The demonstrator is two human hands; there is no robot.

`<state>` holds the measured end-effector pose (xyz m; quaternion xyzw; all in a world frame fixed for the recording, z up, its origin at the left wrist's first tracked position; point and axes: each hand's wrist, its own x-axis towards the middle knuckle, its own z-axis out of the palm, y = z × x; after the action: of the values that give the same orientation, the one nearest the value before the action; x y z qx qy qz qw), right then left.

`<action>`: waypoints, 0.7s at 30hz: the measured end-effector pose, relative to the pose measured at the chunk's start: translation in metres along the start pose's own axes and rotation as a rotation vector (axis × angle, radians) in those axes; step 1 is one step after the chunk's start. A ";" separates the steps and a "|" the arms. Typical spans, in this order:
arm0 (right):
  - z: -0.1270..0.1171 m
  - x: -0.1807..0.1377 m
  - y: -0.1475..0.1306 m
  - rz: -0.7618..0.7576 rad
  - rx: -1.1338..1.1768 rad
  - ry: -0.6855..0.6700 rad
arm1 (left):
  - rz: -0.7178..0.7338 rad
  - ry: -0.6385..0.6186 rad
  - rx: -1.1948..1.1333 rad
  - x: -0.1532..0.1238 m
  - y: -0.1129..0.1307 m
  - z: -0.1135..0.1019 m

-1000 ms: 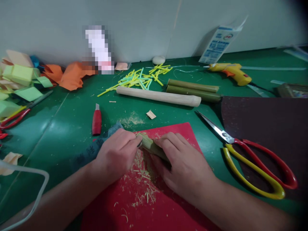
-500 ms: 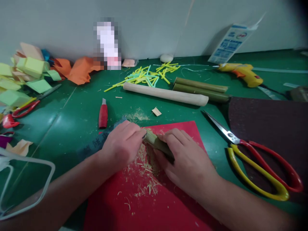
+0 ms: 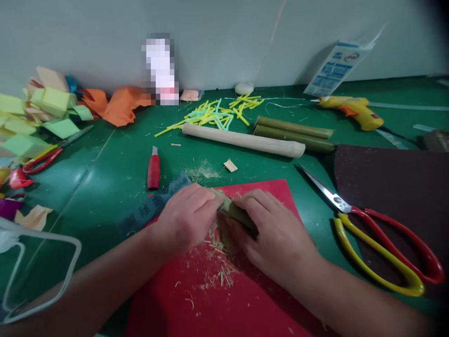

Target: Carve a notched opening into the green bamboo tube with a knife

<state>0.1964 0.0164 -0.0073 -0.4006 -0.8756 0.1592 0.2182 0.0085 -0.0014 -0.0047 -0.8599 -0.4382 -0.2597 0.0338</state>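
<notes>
- The worktop (image 3: 115, 159) is smooth, glossy green, dusted with pale grit.
- A flat red sheet (image 3: 196, 295) lies on it beneath the hands; at the right is a matt, dark brown mat (image 3: 389, 182) with a rounded corner.
- The right hand (image 3: 277, 229) wraps the stick (image 3: 242, 216) over the sheet, fingers bent above it, thumb below.
- The left hand (image 3: 189, 215) is curled tight round a small dark tool (image 3: 220, 207), mostly hidden, at the stick's far end.
- Scissors with steel blades and looped red and yellow handles lie just right of the sheet.
- A smooth, pale, round rod (image 3: 243, 140) lies beyond, near two green tubes (image 3: 294, 136).
- The stick is short, rounded and green, its scraped end fibrous.
- A stubby knife (image 3: 153, 172) has a red grip.
- Thin, curly, straw-coloured shavings (image 3: 222, 255) litter the sheet.
</notes>
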 end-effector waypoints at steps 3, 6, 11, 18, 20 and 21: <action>-0.001 0.001 0.000 -0.002 0.004 -0.014 | -0.032 0.026 0.039 0.000 -0.001 0.000; -0.001 0.002 0.000 0.017 -0.004 -0.032 | -0.014 -0.012 0.015 -0.001 0.000 0.000; -0.001 0.003 -0.001 0.013 -0.009 -0.025 | -0.040 0.027 0.082 0.000 -0.002 -0.001; -0.001 0.001 -0.001 0.028 -0.018 -0.042 | -0.031 0.024 0.077 0.001 -0.001 -0.001; -0.002 0.001 -0.001 0.019 -0.069 -0.039 | -0.042 0.021 0.082 0.002 0.000 -0.002; -0.003 0.002 -0.001 0.019 -0.100 -0.037 | -0.029 0.017 0.074 0.002 0.000 -0.002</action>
<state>0.1963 0.0173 -0.0043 -0.4163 -0.8825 0.1246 0.1800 0.0086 -0.0004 -0.0025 -0.8493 -0.4596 -0.2511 0.0656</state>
